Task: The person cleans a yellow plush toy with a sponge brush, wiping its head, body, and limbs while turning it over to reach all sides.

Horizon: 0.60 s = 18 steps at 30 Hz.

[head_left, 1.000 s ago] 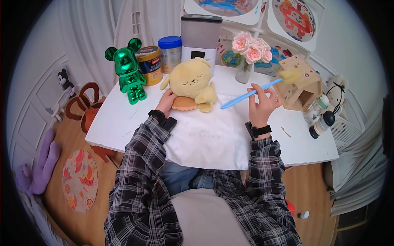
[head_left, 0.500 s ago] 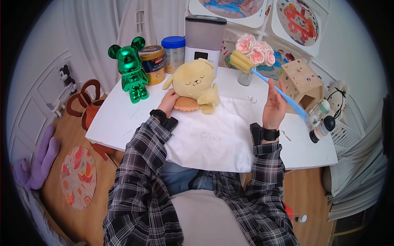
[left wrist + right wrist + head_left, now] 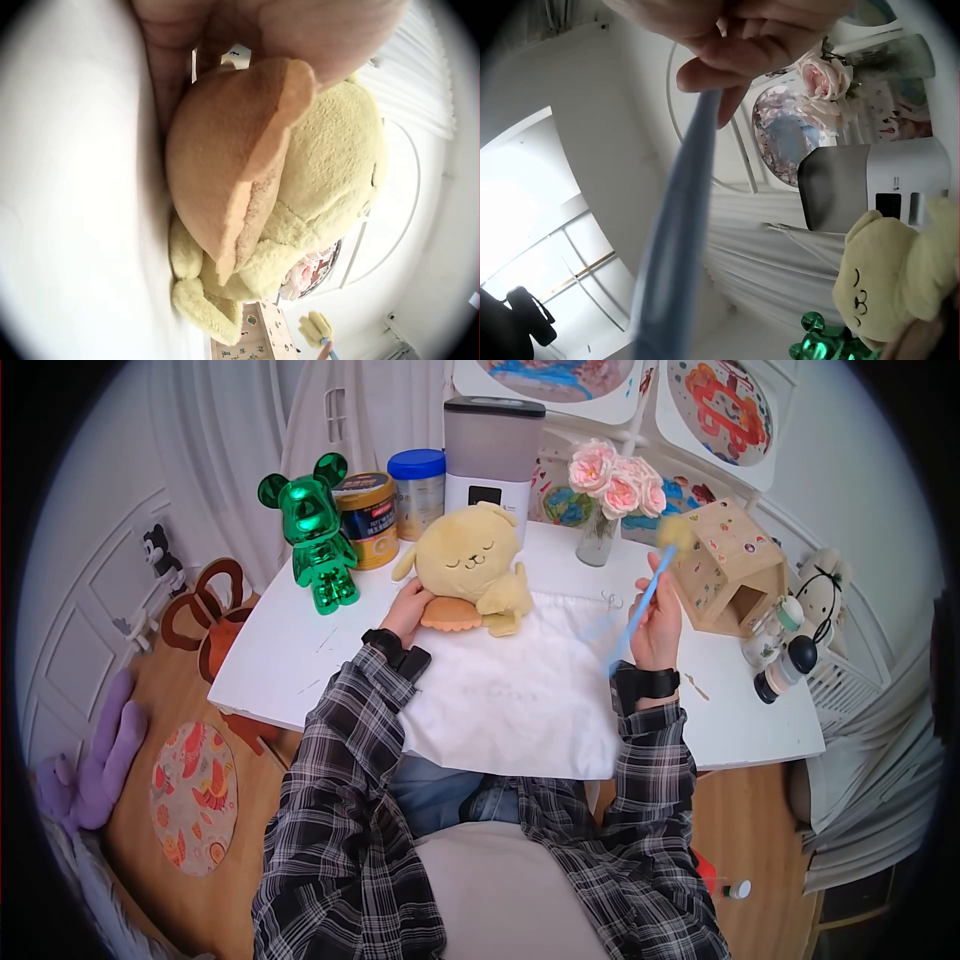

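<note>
The yellow plush dog [image 3: 468,555] sits on a white cloth [image 3: 500,710] on the table, eyes stitched closed. My left hand [image 3: 406,612] holds it low at its side, beside the orange scalloped piece [image 3: 452,614]; in the left wrist view that orange piece [image 3: 225,142] lies against the palm and fingers. Above the right part of the cloth, my right hand [image 3: 657,628] pinches a blue handle [image 3: 640,610] with a yellow brush head [image 3: 675,535] at its upper end. In the right wrist view the handle [image 3: 676,232] runs down from the fingertips.
A shiny green bear figure [image 3: 318,540], a gold-lidded can [image 3: 368,525], a blue-lidded jar [image 3: 417,495] and a tall dispenser [image 3: 490,455] stand at the back left. Pink roses in a glass vase [image 3: 596,540], a wooden house [image 3: 730,570] and small bottles [image 3: 785,668] are at the right.
The brush first swung up and left with its handle pointing right, then turned back; now its handle end points down-left. My left hand and the plush stay nearly in place.
</note>
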### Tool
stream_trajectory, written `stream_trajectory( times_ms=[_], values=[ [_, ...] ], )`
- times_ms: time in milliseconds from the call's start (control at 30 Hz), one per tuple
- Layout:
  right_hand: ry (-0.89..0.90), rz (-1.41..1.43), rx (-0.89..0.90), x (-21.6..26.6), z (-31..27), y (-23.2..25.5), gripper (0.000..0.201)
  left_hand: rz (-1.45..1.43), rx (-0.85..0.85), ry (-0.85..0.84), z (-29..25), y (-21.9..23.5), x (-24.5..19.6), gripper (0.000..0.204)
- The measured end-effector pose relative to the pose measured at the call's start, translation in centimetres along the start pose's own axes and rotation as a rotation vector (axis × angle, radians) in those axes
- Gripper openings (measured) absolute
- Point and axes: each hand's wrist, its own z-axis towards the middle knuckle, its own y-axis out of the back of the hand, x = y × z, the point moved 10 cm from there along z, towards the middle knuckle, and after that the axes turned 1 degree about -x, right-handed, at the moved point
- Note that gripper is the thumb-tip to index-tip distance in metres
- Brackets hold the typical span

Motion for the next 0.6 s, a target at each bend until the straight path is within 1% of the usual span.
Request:
stream_trajectory(
  times_ms=[100, 133, 167, 233, 267, 333, 367, 400, 433, 500, 567, 600],
  values=[
    [-0.099, -0.034, -0.125, -1.9, -0.6, 0.0, 0.031, -0.002, -0.015, 0.019, -0.2, 0.0, 0.0, 0.030],
    [-0.134, 0.041, 0.031, -2.5, -0.6, -0.9, 0.028, -0.008, -0.017, 0.014, -0.2, 0.0, 0.0, 0.030],
    [-0.173, 0.086, 0.040, -3.4, -0.4, -0.2, 0.028, -0.014, -0.018, 0.010, -0.2, 0.0, -0.1, 0.030],
    [-0.250, 0.176, 0.060, -4.6, 0.0, -0.7, 0.027, -0.020, -0.019, 0.005, -0.3, -0.1, -0.2, 0.029],
    [-0.254, 0.202, 0.089, -4.4, 0.0, -1.0, 0.027, -0.020, -0.018, 0.005, -0.3, -0.1, -0.2, 0.029],
    [-0.231, 0.137, -0.072, -3.4, -1.0, -3.4, 0.027, -0.018, -0.013, 0.002, -0.3, -0.2, -0.2, 0.030],
    [-0.220, 0.104, -0.151, -3.2, -1.4, -3.5, 0.027, -0.017, -0.008, -0.001, -0.2, -0.2, -0.2, 0.030],
    [-0.201, 0.035, -0.151, -2.9, -1.5, -3.5, 0.022, -0.016, -0.004, -0.005, -0.2, -0.2, -0.2, 0.030],
    [-0.152, 0.040, -0.067, -2.8, -1.1, -3.5, 0.020, -0.013, -0.005, -0.004, -0.2, -0.1, -0.2, 0.030],
    [-0.052, 0.049, 0.100, -2.9, -0.3, -1.5, 0.018, -0.005, -0.005, -0.001, -0.1, 0.0, 0.0, 0.030],
    [-0.034, 0.103, 0.406, -2.7, 0.3, -1.3, 0.021, -0.004, -0.003, -0.008, 0.1, 0.1, 0.1, 0.031],
    [-0.025, 0.129, 0.558, -2.2, -0.2, -3.0, 0.024, -0.004, -0.001, -0.010, 0.1, -0.1, 0.0, 0.031]
  ],
)
